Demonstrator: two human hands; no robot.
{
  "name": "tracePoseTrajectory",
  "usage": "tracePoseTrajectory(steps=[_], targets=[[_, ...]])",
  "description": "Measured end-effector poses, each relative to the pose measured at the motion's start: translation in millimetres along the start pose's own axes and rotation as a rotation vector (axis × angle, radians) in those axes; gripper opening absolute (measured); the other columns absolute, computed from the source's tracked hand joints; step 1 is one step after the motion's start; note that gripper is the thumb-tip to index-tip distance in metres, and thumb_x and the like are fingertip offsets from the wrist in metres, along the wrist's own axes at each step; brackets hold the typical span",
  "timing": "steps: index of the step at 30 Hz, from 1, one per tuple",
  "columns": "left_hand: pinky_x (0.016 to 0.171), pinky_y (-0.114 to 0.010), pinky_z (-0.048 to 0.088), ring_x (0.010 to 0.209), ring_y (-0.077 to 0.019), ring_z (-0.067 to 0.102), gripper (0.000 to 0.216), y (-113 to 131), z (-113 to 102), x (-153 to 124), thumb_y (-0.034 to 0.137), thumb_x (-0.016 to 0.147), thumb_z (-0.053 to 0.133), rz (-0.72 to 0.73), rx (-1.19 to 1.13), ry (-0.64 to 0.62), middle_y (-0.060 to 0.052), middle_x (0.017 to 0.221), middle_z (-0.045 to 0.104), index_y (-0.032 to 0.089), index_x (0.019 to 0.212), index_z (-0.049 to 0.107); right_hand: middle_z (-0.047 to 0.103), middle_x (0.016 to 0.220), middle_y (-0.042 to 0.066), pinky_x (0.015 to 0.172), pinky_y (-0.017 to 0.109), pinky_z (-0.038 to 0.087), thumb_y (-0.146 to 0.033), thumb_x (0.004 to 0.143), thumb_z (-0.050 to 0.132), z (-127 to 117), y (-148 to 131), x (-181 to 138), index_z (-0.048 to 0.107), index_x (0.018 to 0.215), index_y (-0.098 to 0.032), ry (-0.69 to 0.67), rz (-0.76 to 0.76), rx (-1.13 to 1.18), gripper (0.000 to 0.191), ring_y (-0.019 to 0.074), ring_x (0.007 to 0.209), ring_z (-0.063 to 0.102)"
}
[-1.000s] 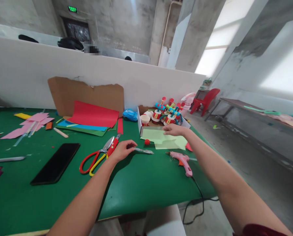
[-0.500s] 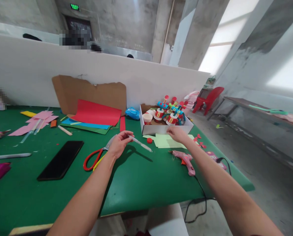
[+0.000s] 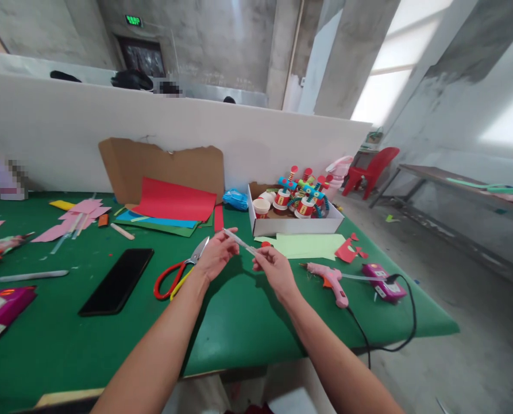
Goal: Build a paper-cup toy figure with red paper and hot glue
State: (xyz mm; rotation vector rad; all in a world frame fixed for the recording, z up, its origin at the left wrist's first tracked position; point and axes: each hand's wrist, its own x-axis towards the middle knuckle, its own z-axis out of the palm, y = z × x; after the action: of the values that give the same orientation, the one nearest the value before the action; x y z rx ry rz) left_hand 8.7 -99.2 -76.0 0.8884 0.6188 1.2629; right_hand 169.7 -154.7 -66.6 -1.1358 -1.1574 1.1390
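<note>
A slim white pen (image 3: 242, 241) is held aslant above the green table, between my two hands. My left hand (image 3: 219, 251) is closed on its upper left end, with the other fingers loosely curled. At the lower right end, the thumb and fingertips of my right hand (image 3: 274, 267) pinch it. Red-and-yellow-handled scissors (image 3: 179, 275) lie beside my left wrist. A small red disc (image 3: 265, 244) lies just beyond my right fingertips, partly hidden. Pale green paper (image 3: 310, 246) is spread behind my right hand. To the right rests a pink glue gun (image 3: 331, 279).
A white box (image 3: 297, 226) of paper-cup figures stands at the back. Coloured sheets (image 3: 176, 198) lean by cardboard (image 3: 164, 164). A black phone (image 3: 118, 282) and pink slips (image 3: 77, 218) lie left. The glue gun's cord (image 3: 413, 310) hangs over the edge near a purple box (image 3: 383, 283).
My right hand has left the pale green paper and come leftward to the pen, gripping its lower end. The pen is now in both hands. The view has shifted slightly.
</note>
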Motion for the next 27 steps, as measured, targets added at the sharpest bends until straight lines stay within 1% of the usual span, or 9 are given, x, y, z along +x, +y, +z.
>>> tracePoseTrajectory(steps=[3, 6, 8, 10, 13, 16, 20, 24, 27], targets=[[0.048, -0.020, 0.038, 0.048, -0.0070, 0.049, 0.041, -1, 6, -4, 0.040, 0.064, 0.081, -0.082, 0.057, -0.069, 0.003, 0.059, 0.056, 0.012, 0.088, 0.066, 0.063, 0.064, -0.002, 0.060, 0.027, 0.050, -0.038, 0.068, 0.073, 5, 3, -2, 0.063, 0.078, -0.020, 0.003, 0.008, 0.020, 0.023, 0.0112, 0.057, 0.057], [0.046, -0.020, 0.035, 0.046, -0.0067, 0.048, 0.039, -2, 9, -6, 0.043, 0.061, 0.082, -0.062, 0.098, -0.053, 0.003, 0.056, 0.055, 0.012, 0.076, 0.066, 0.063, 0.067, -0.003, 0.060, 0.026, 0.050, -0.033, 0.063, 0.075, 7, 4, -5, 0.063, 0.078, -0.020, -0.002, 0.022, 0.048, 0.024, 0.0104, 0.057, 0.057], [0.046, -0.020, 0.035, 0.046, -0.0071, 0.048, 0.038, -2, 11, -6, 0.044, 0.060, 0.082, -0.044, 0.126, -0.041, 0.003, 0.055, 0.054, 0.013, 0.074, 0.065, 0.063, 0.069, -0.003, 0.059, 0.025, 0.049, -0.033, 0.060, 0.077, 7, 3, -6, 0.062, 0.078, -0.020, -0.001, 0.042, 0.069, 0.026, 0.0100, 0.058, 0.057], [0.046, -0.021, 0.035, 0.046, -0.0075, 0.048, 0.038, -2, 11, -6, 0.045, 0.060, 0.081, -0.039, 0.159, -0.042, 0.004, 0.055, 0.054, 0.013, 0.073, 0.065, 0.062, 0.066, -0.004, 0.056, 0.024, 0.047, -0.036, 0.062, 0.076, 7, 4, -6, 0.062, 0.077, -0.019, 0.012, 0.077, 0.078, 0.027, 0.0090, 0.055, 0.055], [0.047, -0.021, 0.036, 0.047, -0.0080, 0.048, 0.039, -4, 12, -7, 0.047, 0.060, 0.080, -0.043, 0.213, -0.066, 0.004, 0.055, 0.054, 0.014, 0.073, 0.064, 0.053, 0.054, -0.006, 0.047, 0.021, 0.040, -0.046, 0.067, 0.072, 10, 7, -5, 0.057, 0.069, -0.019, 0.056, 0.120, 0.064, 0.031, 0.0073, 0.045, 0.045], [0.048, -0.022, 0.037, 0.048, -0.0081, 0.049, 0.039, -6, 12, -7, 0.048, 0.062, 0.079, -0.049, 0.226, -0.073, 0.004, 0.057, 0.055, 0.014, 0.074, 0.064, 0.046, 0.049, -0.008, 0.044, 0.021, 0.035, -0.051, 0.069, 0.069, 13, 13, -4, 0.052, 0.066, -0.021, 0.103, 0.053, 0.011, 0.035, 0.0078, 0.043, 0.041], [0.048, -0.021, 0.037, 0.048, -0.0076, 0.049, 0.040, -7, 11, -7, 0.047, 0.060, 0.081, -0.064, 0.181, -0.055, 0.004, 0.058, 0.056, 0.014, 0.074, 0.064, 0.049, 0.055, -0.006, 0.049, 0.023, 0.037, -0.048, 0.076, 0.062, 13, 15, -7, 0.052, 0.071, -0.021, 0.096, -0.084, -0.118, 0.028, 0.0099, 0.048, 0.046], [0.046, -0.021, 0.037, 0.047, -0.0072, 0.050, 0.041, -6, 11, -7, 0.047, 0.059, 0.082, -0.071, 0.144, -0.058, 0.003, 0.056, 0.055, 0.013, 0.074, 0.064, 0.052, 0.058, -0.005, 0.053, 0.024, 0.039, -0.042, 0.082, 0.055, 9, 11, -13, 0.053, 0.076, -0.023, 0.075, -0.149, -0.273, 0.020, 0.0121, 0.052, 0.049], [0.046, -0.021, 0.038, 0.046, -0.0073, 0.050, 0.040, -7, 11, -7, 0.046, 0.060, 0.082, -0.076, 0.135, -0.067, 0.003, 0.056, 0.055, 0.013, 0.075, 0.064, 0.055, 0.063, -0.003, 0.058, 0.026, 0.042, -0.038, 0.085, 0.052, 8, 9, -17, 0.057, 0.082, -0.023, 0.072, -0.192, -0.361, 0.015, 0.0139, 0.058, 0.052]])
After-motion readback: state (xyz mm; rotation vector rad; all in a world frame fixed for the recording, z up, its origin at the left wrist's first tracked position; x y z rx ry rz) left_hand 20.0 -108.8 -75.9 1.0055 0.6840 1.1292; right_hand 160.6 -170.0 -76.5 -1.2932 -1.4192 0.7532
